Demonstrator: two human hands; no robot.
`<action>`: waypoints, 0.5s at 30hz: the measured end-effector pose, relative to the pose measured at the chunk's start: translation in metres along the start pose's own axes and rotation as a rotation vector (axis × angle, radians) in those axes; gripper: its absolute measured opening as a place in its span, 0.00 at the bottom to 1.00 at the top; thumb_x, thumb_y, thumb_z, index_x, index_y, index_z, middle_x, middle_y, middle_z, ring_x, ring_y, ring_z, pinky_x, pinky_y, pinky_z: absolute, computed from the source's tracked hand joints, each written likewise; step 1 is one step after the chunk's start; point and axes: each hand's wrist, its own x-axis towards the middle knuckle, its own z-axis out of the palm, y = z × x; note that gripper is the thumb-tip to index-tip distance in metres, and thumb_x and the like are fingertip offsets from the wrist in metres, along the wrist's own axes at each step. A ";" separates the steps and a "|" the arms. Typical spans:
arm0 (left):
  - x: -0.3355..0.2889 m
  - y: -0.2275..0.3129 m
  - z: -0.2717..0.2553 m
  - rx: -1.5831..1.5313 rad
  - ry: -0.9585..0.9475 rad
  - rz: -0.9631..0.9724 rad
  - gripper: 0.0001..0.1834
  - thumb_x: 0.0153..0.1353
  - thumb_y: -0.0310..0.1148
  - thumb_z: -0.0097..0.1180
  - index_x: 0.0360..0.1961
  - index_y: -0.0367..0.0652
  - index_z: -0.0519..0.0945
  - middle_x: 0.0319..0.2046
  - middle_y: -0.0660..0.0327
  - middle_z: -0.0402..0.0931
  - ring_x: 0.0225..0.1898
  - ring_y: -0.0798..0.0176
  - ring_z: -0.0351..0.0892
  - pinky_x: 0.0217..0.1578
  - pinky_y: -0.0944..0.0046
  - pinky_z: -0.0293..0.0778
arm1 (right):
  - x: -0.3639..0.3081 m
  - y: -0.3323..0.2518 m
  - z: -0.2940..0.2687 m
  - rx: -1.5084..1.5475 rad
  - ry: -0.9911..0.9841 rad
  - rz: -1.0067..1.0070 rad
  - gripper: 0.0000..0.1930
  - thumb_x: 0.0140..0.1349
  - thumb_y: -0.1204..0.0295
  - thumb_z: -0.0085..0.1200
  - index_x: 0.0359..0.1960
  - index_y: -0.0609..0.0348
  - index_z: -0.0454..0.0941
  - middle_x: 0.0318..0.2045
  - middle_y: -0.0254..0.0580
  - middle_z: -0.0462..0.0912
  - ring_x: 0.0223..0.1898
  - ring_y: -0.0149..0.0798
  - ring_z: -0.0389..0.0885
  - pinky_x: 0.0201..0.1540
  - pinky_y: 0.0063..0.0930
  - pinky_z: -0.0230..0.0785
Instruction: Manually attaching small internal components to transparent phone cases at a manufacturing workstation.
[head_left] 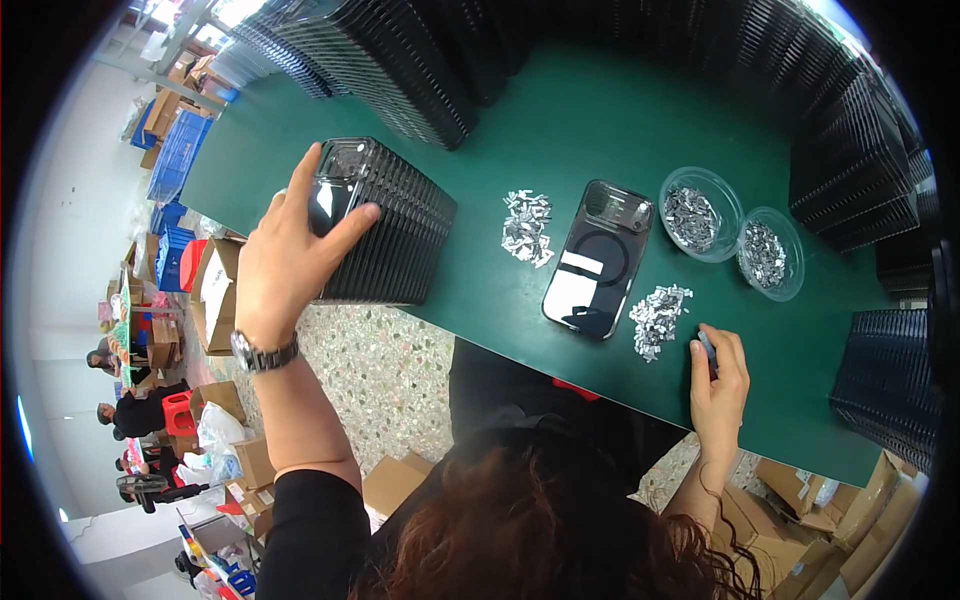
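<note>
My left hand [285, 250] is at the top of a tall stack of clear dark-tinted phone cases [400, 225]. Its thumb lies on one side of the top case and its fingers on the other, gripping it across the width. A single phone case [598, 260] with a dark ring lies flat at the table's middle. To its right, near the front edge, my right hand [720, 390] is closed on a small grey-blue piece [708, 348], mostly hidden by the fingers. Small silvery pieces lie in one pile [526, 228] left of the case and another pile [660, 320] right of it.
Two clear round dishes, one [715, 250] beside the other [795, 285], hold more silvery pieces on the green table [590, 120]. Stacked black trays [375, 70] stand at the back left, with more stacks [850, 160] along the right. Cardboard boxes [395, 485] sit on the floor.
</note>
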 end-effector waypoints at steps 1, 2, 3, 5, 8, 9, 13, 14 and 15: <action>-0.007 -0.010 0.005 0.001 0.001 -0.002 0.50 0.63 0.64 0.65 0.79 0.49 0.65 0.47 0.45 0.84 0.48 0.41 0.87 0.50 0.48 0.80 | 0.000 -0.002 0.000 0.006 -0.008 0.021 0.10 0.72 0.74 0.60 0.51 0.66 0.83 0.44 0.48 0.84 0.39 0.46 0.85 0.42 0.34 0.76; -0.016 -0.027 0.014 -0.072 0.073 0.106 0.52 0.62 0.59 0.69 0.81 0.48 0.61 0.49 0.45 0.84 0.49 0.43 0.87 0.52 0.50 0.80 | 0.000 -0.003 0.000 0.012 -0.012 0.042 0.10 0.72 0.74 0.60 0.51 0.66 0.83 0.44 0.48 0.84 0.38 0.46 0.84 0.41 0.34 0.76; -0.027 -0.041 0.018 -0.140 0.143 0.211 0.55 0.62 0.55 0.72 0.83 0.47 0.56 0.51 0.44 0.84 0.49 0.46 0.87 0.53 0.52 0.80 | -0.001 -0.004 0.001 0.018 -0.013 0.040 0.10 0.72 0.74 0.60 0.51 0.66 0.83 0.44 0.48 0.84 0.38 0.46 0.84 0.41 0.34 0.76; -0.051 -0.052 0.022 -0.710 -0.006 0.061 0.69 0.56 0.46 0.79 0.85 0.42 0.40 0.64 0.44 0.78 0.59 0.51 0.83 0.57 0.54 0.79 | -0.003 -0.002 0.001 0.008 -0.009 0.057 0.10 0.72 0.74 0.60 0.51 0.65 0.83 0.45 0.48 0.83 0.37 0.44 0.84 0.40 0.32 0.75; -0.083 -0.085 0.075 -0.793 0.074 0.012 0.74 0.52 0.49 0.82 0.85 0.40 0.38 0.73 0.42 0.67 0.67 0.48 0.75 0.64 0.50 0.74 | -0.002 -0.001 0.004 -0.041 -0.011 0.058 0.10 0.72 0.74 0.60 0.51 0.65 0.83 0.45 0.48 0.83 0.38 0.46 0.84 0.41 0.34 0.76; -0.093 -0.090 0.096 -0.768 0.083 -0.026 0.74 0.51 0.49 0.83 0.85 0.40 0.39 0.75 0.41 0.63 0.70 0.47 0.72 0.67 0.49 0.70 | -0.001 -0.001 0.004 -0.032 -0.016 0.060 0.10 0.72 0.74 0.60 0.51 0.65 0.83 0.45 0.48 0.83 0.38 0.46 0.84 0.41 0.34 0.76; -0.126 -0.085 0.209 -0.559 0.190 -0.239 0.73 0.48 0.49 0.85 0.82 0.31 0.46 0.77 0.37 0.56 0.76 0.41 0.59 0.74 0.46 0.57 | 0.005 -0.005 0.004 -0.071 -0.043 0.046 0.11 0.72 0.73 0.60 0.51 0.64 0.83 0.45 0.48 0.81 0.41 0.51 0.85 0.45 0.39 0.76; -0.124 -0.075 0.215 -0.556 0.187 -0.230 0.73 0.48 0.49 0.85 0.82 0.31 0.46 0.77 0.37 0.56 0.76 0.41 0.59 0.74 0.46 0.57 | 0.005 -0.003 0.004 -0.095 -0.047 0.041 0.11 0.72 0.73 0.60 0.51 0.64 0.83 0.45 0.48 0.81 0.41 0.51 0.85 0.45 0.39 0.76; -0.118 -0.065 0.223 -0.562 0.262 -0.187 0.70 0.49 0.48 0.85 0.81 0.29 0.49 0.75 0.36 0.57 0.74 0.40 0.60 0.74 0.46 0.56 | 0.006 -0.003 0.005 -0.129 -0.049 0.039 0.11 0.72 0.73 0.60 0.51 0.64 0.84 0.45 0.47 0.81 0.41 0.50 0.85 0.45 0.38 0.76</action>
